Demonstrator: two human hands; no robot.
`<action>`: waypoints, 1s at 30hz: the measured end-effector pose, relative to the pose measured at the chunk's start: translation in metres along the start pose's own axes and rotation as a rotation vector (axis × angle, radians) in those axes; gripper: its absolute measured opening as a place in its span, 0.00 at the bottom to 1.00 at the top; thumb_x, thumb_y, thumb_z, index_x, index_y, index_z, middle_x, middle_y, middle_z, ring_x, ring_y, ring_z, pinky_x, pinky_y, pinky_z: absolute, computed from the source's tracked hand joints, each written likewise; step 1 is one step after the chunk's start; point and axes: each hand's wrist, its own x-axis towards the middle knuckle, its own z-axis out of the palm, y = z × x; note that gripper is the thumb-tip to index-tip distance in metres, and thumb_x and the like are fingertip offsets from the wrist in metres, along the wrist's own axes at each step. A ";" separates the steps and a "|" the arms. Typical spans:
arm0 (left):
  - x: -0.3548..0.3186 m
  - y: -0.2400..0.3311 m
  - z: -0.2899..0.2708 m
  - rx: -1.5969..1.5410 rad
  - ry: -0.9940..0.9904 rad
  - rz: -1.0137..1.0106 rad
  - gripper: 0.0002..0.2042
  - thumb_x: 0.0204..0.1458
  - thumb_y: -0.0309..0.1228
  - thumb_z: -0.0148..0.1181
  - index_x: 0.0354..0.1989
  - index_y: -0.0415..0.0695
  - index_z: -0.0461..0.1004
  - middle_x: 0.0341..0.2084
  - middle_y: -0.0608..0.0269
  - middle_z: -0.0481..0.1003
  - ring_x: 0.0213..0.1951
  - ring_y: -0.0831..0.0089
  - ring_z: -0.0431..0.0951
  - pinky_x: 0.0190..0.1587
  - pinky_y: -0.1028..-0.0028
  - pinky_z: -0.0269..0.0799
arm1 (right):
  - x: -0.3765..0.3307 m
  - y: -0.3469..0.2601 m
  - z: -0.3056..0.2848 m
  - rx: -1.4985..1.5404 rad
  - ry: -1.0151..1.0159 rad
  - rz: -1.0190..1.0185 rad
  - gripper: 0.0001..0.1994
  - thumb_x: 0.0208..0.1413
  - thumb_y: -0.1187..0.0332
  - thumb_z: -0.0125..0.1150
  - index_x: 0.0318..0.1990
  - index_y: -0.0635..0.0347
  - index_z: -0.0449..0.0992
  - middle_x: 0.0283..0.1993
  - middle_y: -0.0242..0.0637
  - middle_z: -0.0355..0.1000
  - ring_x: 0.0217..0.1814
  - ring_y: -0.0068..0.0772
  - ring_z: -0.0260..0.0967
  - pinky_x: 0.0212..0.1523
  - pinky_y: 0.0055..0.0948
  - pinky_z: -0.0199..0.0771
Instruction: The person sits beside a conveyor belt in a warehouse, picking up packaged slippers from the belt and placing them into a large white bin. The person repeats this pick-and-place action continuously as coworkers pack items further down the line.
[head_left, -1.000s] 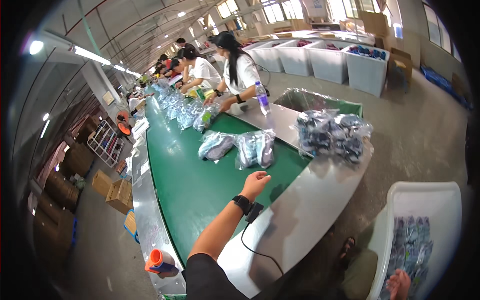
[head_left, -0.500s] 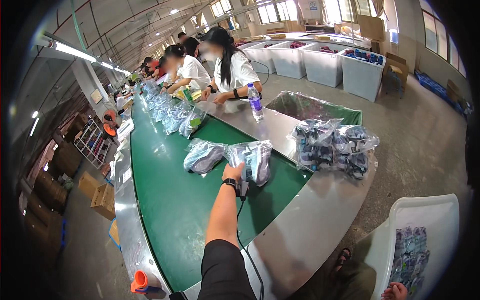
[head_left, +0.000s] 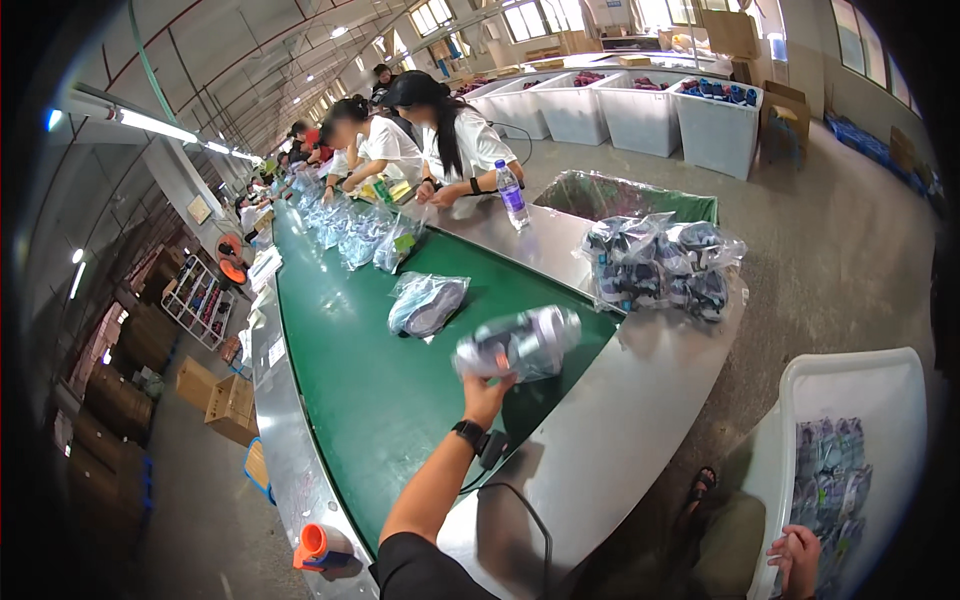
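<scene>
Head view: the left hand is reaching out over the green conveyor belt and gripping a clear plastic bag of shoes, the fingers curling up around the bag's lower left end while the bag is hanging in the air above the belt's near right edge, tilted with its far end higher. A black watch is sitting on that wrist, and a black cable is trailing from it across the steel table that is running along the belt's right side. Farther along the belt from the held bag, a second bagged pair is lying flat on the green surface, and more bags are crowding the belt beyond it. A heap of bagged shoes is sitting on the steel table to the right of the belt. The right hand is resting on the rim of a white tub, well away from the belt at the lower right, its fingers bending over the edge. Co-workers are standing at the belt's far right side beside a water bottle.
</scene>
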 end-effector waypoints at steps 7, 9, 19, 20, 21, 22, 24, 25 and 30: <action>-0.100 0.023 -0.046 -0.381 -0.189 -0.239 0.22 0.66 0.29 0.51 0.68 0.39 0.64 0.53 0.54 0.76 0.51 0.67 0.80 0.55 0.67 0.78 | -0.013 0.004 0.012 0.492 0.155 0.128 0.13 0.67 0.62 0.54 0.50 0.63 0.71 0.33 0.35 0.74 0.31 0.29 0.75 0.28 0.26 0.75; -0.106 0.020 -0.052 -0.507 -0.178 -0.423 0.25 0.67 0.33 0.52 0.70 0.37 0.59 0.58 0.49 0.73 0.54 0.65 0.78 0.57 0.63 0.77 | -0.017 -0.003 0.012 0.516 0.153 0.115 0.13 0.67 0.64 0.54 0.50 0.65 0.71 0.33 0.37 0.74 0.31 0.29 0.75 0.29 0.27 0.75; -0.092 0.049 0.002 -0.414 -0.159 -0.566 0.43 0.54 0.34 0.68 0.74 0.37 0.48 0.55 0.47 0.72 0.50 0.59 0.78 0.49 0.61 0.79 | -0.030 -0.004 0.009 0.573 0.191 0.023 0.12 0.67 0.64 0.55 0.49 0.63 0.73 0.33 0.36 0.76 0.32 0.29 0.76 0.32 0.25 0.75; -0.089 0.041 0.008 -0.443 -0.095 -0.530 0.43 0.53 0.31 0.68 0.74 0.40 0.48 0.56 0.47 0.72 0.49 0.57 0.79 0.47 0.57 0.80 | -0.031 -0.011 0.008 0.561 0.185 -0.009 0.11 0.66 0.65 0.56 0.49 0.64 0.74 0.33 0.37 0.76 0.32 0.28 0.76 0.33 0.25 0.75; -0.089 0.041 0.011 -0.464 -0.068 -0.530 0.41 0.53 0.30 0.67 0.73 0.40 0.50 0.54 0.48 0.72 0.48 0.56 0.79 0.48 0.55 0.80 | -0.029 -0.017 0.009 0.557 0.208 -0.039 0.11 0.66 0.66 0.56 0.49 0.64 0.74 0.33 0.37 0.76 0.32 0.28 0.75 0.35 0.25 0.75; -0.087 0.040 0.013 -0.481 -0.047 -0.538 0.38 0.53 0.29 0.66 0.72 0.41 0.53 0.53 0.49 0.73 0.46 0.56 0.80 0.48 0.54 0.80 | -0.026 -0.021 0.008 0.587 0.172 -0.048 0.10 0.66 0.68 0.56 0.49 0.65 0.74 0.33 0.37 0.76 0.33 0.28 0.75 0.35 0.26 0.74; -0.094 0.052 0.028 -0.639 -0.171 -0.576 0.30 0.57 0.33 0.60 0.68 0.41 0.58 0.50 0.50 0.75 0.45 0.52 0.81 0.49 0.53 0.80 | -0.025 -0.026 0.004 0.614 0.126 -0.052 0.11 0.66 0.68 0.56 0.49 0.66 0.74 0.35 0.37 0.76 0.35 0.27 0.76 0.37 0.27 0.76; -0.101 0.052 0.031 -0.673 -0.243 -0.660 0.25 0.59 0.38 0.53 0.62 0.36 0.65 0.48 0.48 0.77 0.45 0.51 0.81 0.51 0.55 0.79 | -0.020 -0.028 0.005 0.543 0.126 -0.058 0.11 0.66 0.68 0.54 0.50 0.65 0.74 0.35 0.39 0.78 0.35 0.27 0.76 0.38 0.27 0.77; -0.145 0.141 0.097 -0.623 -0.321 -0.666 0.24 0.60 0.39 0.49 0.58 0.34 0.71 0.51 0.49 0.78 0.51 0.55 0.80 0.56 0.59 0.77 | -0.019 -0.030 -0.008 0.503 0.051 -0.065 0.13 0.66 0.68 0.55 0.52 0.67 0.74 0.38 0.37 0.78 0.39 0.25 0.76 0.40 0.26 0.77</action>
